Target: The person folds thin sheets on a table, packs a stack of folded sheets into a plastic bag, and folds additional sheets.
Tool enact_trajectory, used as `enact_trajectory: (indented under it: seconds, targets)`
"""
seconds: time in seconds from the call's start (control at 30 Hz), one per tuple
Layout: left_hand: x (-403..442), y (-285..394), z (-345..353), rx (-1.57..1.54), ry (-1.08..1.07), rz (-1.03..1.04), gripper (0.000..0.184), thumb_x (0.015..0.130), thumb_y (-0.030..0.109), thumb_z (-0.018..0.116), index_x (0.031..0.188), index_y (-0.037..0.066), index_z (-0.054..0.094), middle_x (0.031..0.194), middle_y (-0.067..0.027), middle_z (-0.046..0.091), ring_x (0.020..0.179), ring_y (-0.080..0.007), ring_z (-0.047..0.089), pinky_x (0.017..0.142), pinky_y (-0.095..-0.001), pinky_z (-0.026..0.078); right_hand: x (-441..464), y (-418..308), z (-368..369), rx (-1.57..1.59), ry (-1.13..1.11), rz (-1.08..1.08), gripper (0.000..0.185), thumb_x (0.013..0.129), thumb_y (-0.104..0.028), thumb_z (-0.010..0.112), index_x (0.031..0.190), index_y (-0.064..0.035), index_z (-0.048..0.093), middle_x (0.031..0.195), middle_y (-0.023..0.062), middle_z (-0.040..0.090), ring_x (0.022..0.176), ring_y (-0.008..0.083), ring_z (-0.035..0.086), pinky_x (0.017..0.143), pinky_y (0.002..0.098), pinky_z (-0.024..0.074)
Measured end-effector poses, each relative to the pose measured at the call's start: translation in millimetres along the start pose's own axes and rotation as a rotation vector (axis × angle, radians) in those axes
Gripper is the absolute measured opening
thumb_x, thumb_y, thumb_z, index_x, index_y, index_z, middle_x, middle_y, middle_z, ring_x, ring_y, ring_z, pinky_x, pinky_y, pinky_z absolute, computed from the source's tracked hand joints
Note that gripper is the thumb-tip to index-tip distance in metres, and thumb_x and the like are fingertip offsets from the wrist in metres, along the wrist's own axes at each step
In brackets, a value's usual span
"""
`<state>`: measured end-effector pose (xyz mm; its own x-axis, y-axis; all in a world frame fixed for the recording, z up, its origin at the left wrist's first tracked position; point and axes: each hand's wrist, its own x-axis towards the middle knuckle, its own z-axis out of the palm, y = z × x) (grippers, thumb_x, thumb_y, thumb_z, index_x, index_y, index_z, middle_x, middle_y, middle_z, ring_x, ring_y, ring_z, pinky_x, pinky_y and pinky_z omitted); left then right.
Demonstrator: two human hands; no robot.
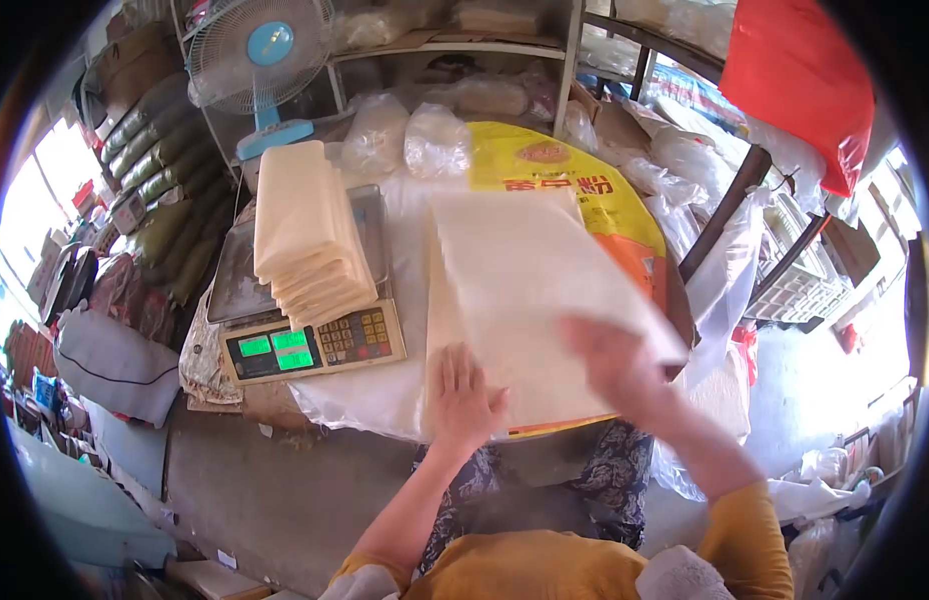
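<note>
In front of me lies a broad, thin cream-white sheet [545, 270], with more layers showing under its left edge. I cannot tell whether it is paper, plastic or something else. My left hand [465, 395] rests flat on its lower left part, fingers stretched out. Over the lower right part is my right hand [615, 365], smeared by motion, so its grip is unclear. The sheet's right corner looks lifted and blurred beside that hand. To the left, a stack of folded cream sheets [310, 225] sits on a digital scale [315, 343] with green lit displays.
A yellow printed bag [625, 205] lies under the sheet. Behind the scale stands a blue fan [270, 60], with clear bags [437, 140] beside it. Shelves [455, 45] line the back. A red plastic sheet [800, 85] hangs at right; sacks [165, 170] are piled at left.
</note>
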<state>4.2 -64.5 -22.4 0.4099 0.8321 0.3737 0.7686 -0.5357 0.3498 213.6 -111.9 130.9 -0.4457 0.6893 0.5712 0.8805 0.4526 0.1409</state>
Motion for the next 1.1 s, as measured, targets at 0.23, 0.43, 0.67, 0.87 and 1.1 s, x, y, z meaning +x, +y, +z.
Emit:
enact_trajectory:
  seconds: [0.23,0.43,0.67,0.87,1.1]
  targets:
    - [1.3,6.0,-28.8,-0.466,0.066,0.03,0.059,0.085,0.034,0.057,0.134,0.004,0.045,0.138,-0.0232,0.04,0.136,-0.0414,0.024,0.11,-0.0519,0.021,-84.4,-54.5,51.1,0.274,-0.347,0.05,0.036,0.073,-0.006,0.055,0.108,-0.0006,0.054,0.108,0.0127,0.058,0.096,0.0261,0.061,0.08,0.0351,0.0499]
    - [0.1,-8.0,-21.2,-0.352,0.332,-0.042,0.037,0.085,0.008,0.055,0.122,0.007,0.056,0.127,-0.0192,0.051,0.131,-0.0383,0.034,0.109,-0.0512,0.025,-88.2,-37.0,11.2,-0.027,-0.329,0.039,0.047,0.071,-0.002,0.059,0.117,-0.0044,0.054,0.113,0.0088,0.06,0.105,0.025,0.06,0.093,0.0376,0.0446]
    - [-24.6,-43.0,-46.1,-0.758,-0.013,-0.144,0.016,0.083,-0.003,0.054,0.094,0.004,0.064,0.094,-0.0119,0.066,0.093,-0.0257,0.063,0.087,-0.0352,0.046,-106.2,44.9,-57.8,0.781,-0.471,0.617,0.028,0.077,0.005,0.067,0.105,-0.0028,0.066,0.097,0.006,0.069,0.091,0.0169,0.067,0.083,0.0332,0.0522]
    - [21.8,-30.5,-80.0,-0.663,0.016,-0.53,0.018,0.086,0.003,0.051,0.1,0.002,0.063,0.081,-0.0137,0.064,0.083,-0.0238,0.063,0.079,-0.0302,0.047,-82.2,72.5,-8.5,1.074,-0.119,0.973,0.026,0.081,-0.004,0.068,0.106,0.0036,0.063,0.097,0.0081,0.068,0.089,0.0126,0.064,0.075,0.026,0.0509]
    - [39.1,-20.9,-42.0,0.033,0.157,0.055,0.044,0.081,0.025,0.065,0.117,0.001,0.056,0.126,-0.0183,0.048,0.12,-0.0327,0.044,0.1,-0.0477,0.035,-54.1,80.2,99.9,0.453,-0.176,1.132,0.039,0.08,-0.016,0.064,0.114,0.0014,0.058,0.1,0.0187,0.066,0.092,0.0316,0.064,0.077,0.0372,0.0498]
